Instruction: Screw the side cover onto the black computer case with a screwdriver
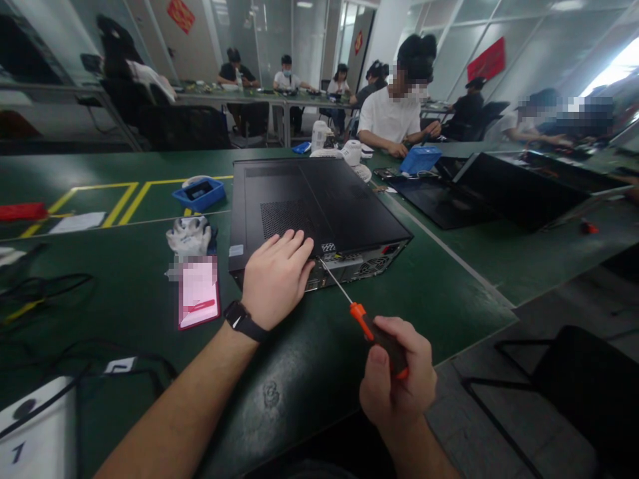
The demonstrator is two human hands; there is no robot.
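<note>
Two hands in use: fingers of the right hand (399, 376) wrapped around the handle of an orange-trimmed screwdriver (370, 327); fingers of the left hand (279, 276) laid flat, grasping nothing, with thumb close to the driver tip. Tip location: upper edge of the rear panel (372, 265) on a black computer case (344, 199) (seating in a screw head too small to confirm). Align shaft squarely with any fastener, press inward while turning, and brace the case with the left palm. To guard against a slip, hold the left thumb out of line with the blade. Case position: lying flat on the green table (294, 392), rear panel toward the wearer. To the left, note gloves (190, 234) and, beyond, a blue tray (213, 194). Farther out, across the table: a co-worker (387, 116) in a white shirt.
</note>
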